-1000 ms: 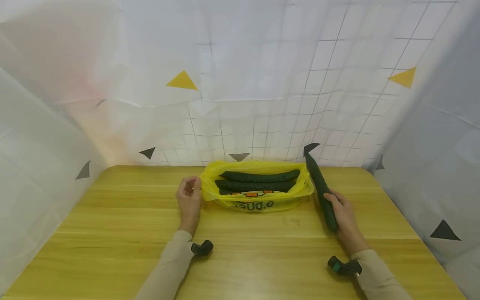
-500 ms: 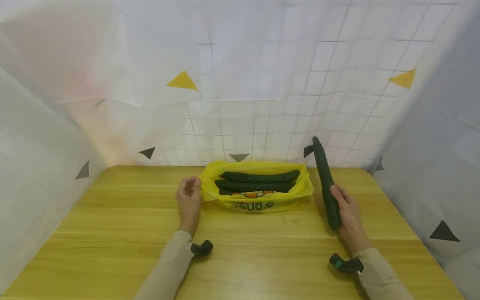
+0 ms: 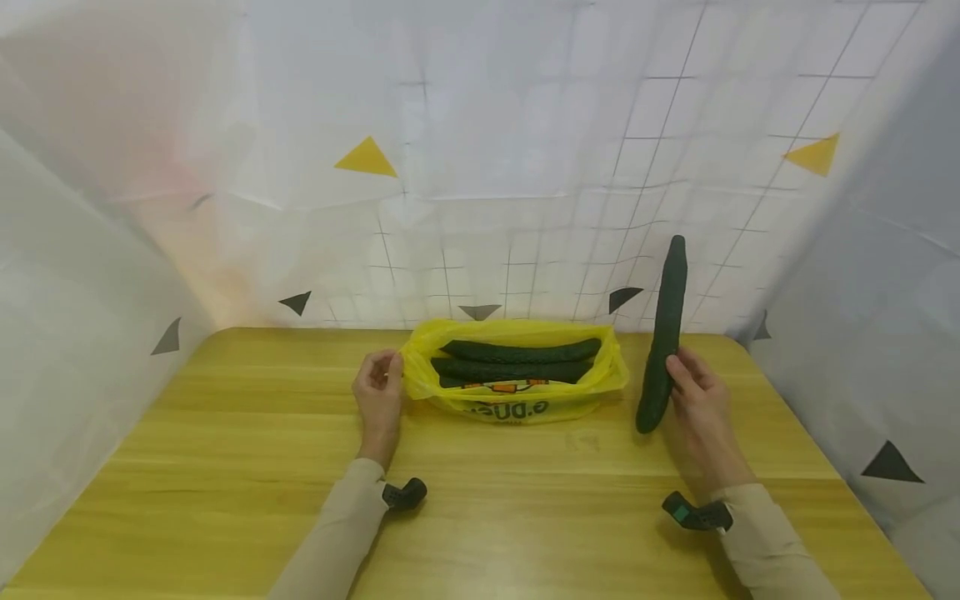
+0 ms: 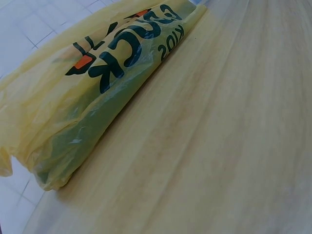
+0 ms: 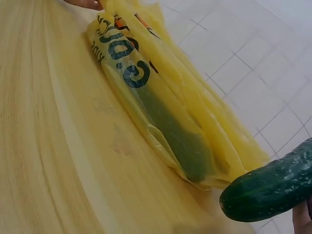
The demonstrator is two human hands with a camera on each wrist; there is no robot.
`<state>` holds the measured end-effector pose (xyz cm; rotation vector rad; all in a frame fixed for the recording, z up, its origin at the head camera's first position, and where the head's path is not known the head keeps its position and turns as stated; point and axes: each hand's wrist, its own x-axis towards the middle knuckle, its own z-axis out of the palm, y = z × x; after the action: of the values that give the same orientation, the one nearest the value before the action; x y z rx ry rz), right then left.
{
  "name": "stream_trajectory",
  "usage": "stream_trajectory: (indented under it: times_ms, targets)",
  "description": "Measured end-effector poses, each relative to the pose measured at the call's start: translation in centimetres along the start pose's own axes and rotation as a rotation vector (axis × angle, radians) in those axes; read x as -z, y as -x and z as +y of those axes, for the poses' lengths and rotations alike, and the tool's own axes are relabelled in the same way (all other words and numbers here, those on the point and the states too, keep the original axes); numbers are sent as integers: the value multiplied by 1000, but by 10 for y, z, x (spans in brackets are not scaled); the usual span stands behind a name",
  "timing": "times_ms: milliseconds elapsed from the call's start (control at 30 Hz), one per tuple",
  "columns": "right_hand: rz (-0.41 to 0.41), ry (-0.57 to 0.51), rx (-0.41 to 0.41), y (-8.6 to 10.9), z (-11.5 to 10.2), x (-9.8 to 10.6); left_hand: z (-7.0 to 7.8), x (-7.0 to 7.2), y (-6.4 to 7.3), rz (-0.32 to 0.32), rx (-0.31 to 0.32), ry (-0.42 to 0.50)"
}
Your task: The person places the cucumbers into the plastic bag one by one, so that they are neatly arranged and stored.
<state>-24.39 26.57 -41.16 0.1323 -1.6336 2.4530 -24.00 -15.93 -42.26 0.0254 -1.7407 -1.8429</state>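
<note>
A dark green cucumber [image 3: 670, 308] stands steeply tilted to the right of the yellow plastic bag [image 3: 577, 404]. My right hand [image 3: 703, 402] grips it around its lower part, the thumb lying across its near side. In the right wrist view the rounded end of this cucumber [image 5: 263, 195] shows close up, overlapping the bag's end. My left hand [image 3: 378, 400] pinches the bag's left edge between thumb and fingertips. Inside the open bag several cucumbers [image 3: 521, 353] lie side by side. Black lettering and orange print mark the bag's front wall [image 4: 131, 44].
The bag rests on a yellow wood-grain table [image 3: 525, 508], near its back edge. White sheeting [image 3: 480, 125] with grid lines and triangles rises behind and at both sides. Each wrist wears a small black camera, such as the right one [image 3: 697, 512].
My right hand has moved slightly right and up with the cucumber. Its top end has swung upward and to the right, away from the bag. The left hand and bag stay put.
</note>
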Motion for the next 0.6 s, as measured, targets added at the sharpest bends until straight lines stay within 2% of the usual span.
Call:
stream_trajectory:
  times_ms: [367, 600]
  targets:
    - [-59, -47, 104, -4, -8, -14, -1, -2, -1, -1, 8, -2]
    - [-62, -46, 111, -8, -11, -25, -1, -1, 0, -5, 19, 6]
